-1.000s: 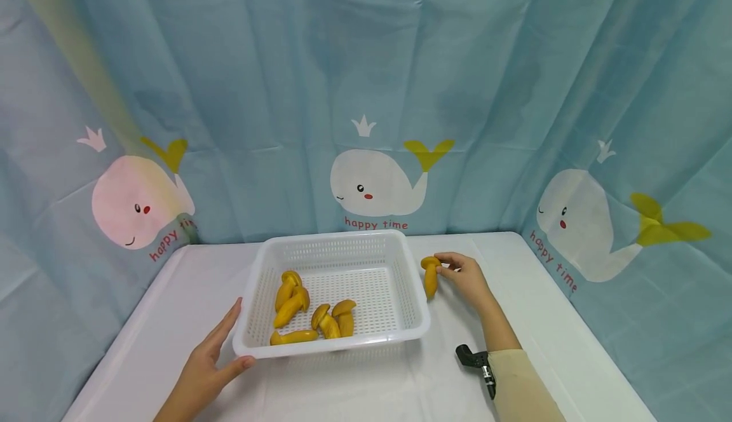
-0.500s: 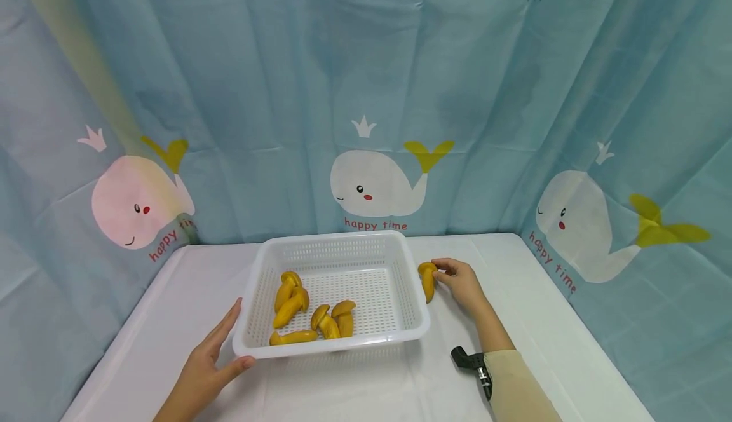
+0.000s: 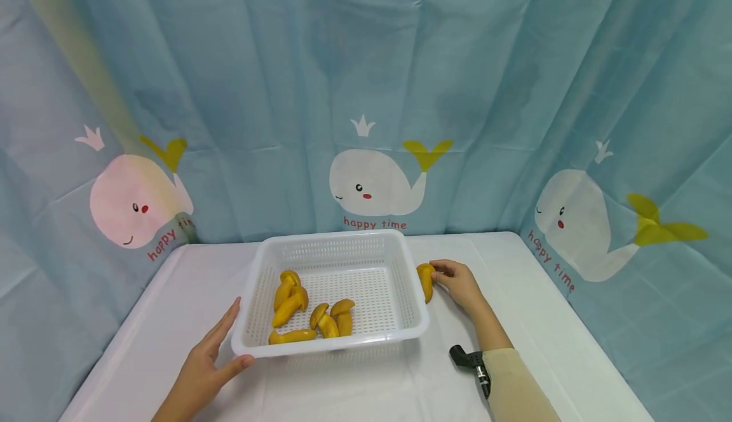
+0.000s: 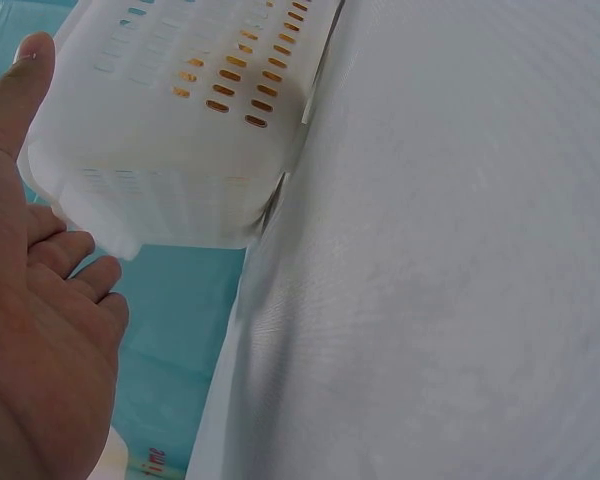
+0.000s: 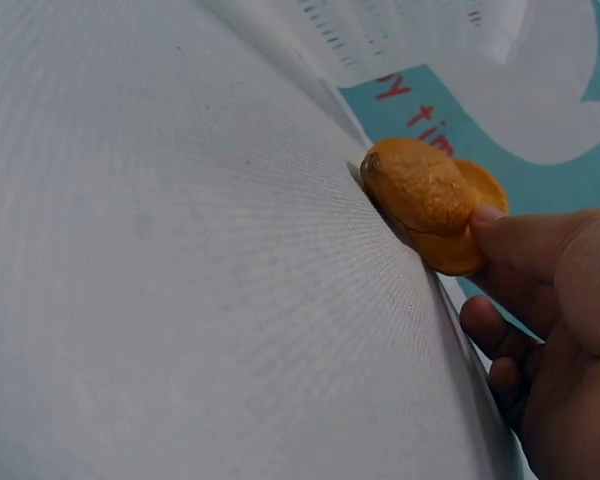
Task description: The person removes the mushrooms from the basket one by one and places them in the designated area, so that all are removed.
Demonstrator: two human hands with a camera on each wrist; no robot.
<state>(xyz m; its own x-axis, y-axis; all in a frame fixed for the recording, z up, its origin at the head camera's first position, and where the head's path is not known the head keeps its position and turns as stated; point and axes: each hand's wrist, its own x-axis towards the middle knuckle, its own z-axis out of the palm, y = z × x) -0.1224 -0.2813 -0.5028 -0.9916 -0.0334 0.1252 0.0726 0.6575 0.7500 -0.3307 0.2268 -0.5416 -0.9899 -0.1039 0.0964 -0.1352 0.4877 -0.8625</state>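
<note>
A white perforated basket (image 3: 337, 348) holds several yellow-brown mushrooms, one of them (image 3: 290, 306) at its left side and another (image 3: 343, 317) near the front. My left hand (image 3: 200, 371) rests at the basket's left front corner, fingers extended along its side; the left wrist view shows that hand (image 4: 45, 300) beside the basket wall (image 4: 160, 130). Right of the basket, my right hand (image 3: 462, 287) pinches a mushroom (image 3: 426, 282) by its cap. Up close in the right wrist view, thumb and fingers of the hand (image 5: 570, 330) grip this mushroom (image 5: 420, 190), which lies at the tabletop.
A white cloth covers the table (image 3: 332, 390). Near the right sleeve (image 3: 515, 384) is a black device (image 3: 472, 360) with a metallic part. Blue curtains (image 3: 274, 91) with printed whales stand behind and at both sides.
My right hand and its mushroom have shifted slightly left and nearer, closer to the basket's right side. The left hand and the basket have stayed in place.
</note>
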